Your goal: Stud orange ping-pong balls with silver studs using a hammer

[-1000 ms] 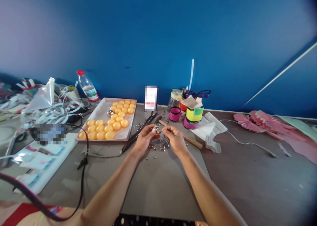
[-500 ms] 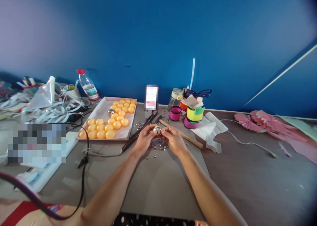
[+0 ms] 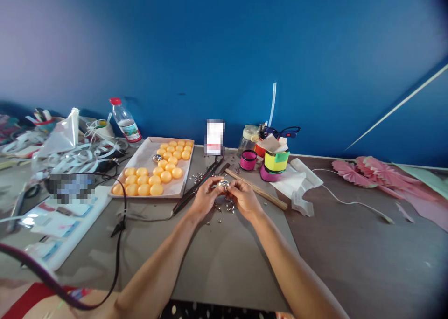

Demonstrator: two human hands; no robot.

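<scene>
Between my two hands is a small shiny silver ball (image 3: 223, 183), pinched at the fingertips above the grey work mat (image 3: 224, 267). My left hand (image 3: 207, 195) grips its left side, and my right hand (image 3: 245, 195) closes on its right side. Small shiny metallic pieces (image 3: 230, 207) lie scattered on the mat just below the hands. To the left, a shallow white tray (image 3: 140, 153) bears several orange balls (image 3: 166, 176) and one silver ball (image 3: 157, 158). A hammer (image 3: 262, 190) with a wooden handle lies behind my right hand.
A black corded tool (image 3: 189, 195) lies between tray and hands. Behind stand a jar (image 3: 245, 139), a magenta ring-shaped holder (image 3: 248, 160) and a yellow-green container (image 3: 276, 160). A bottle (image 3: 126, 123) stands behind the tray; a dark cable (image 3: 117, 258) loops at left. Pink folded paper (image 3: 371, 172) lies right.
Both hands stay around the silver ball, with only a slight shift of the fingers. The tray and the tools have not moved.
</scene>
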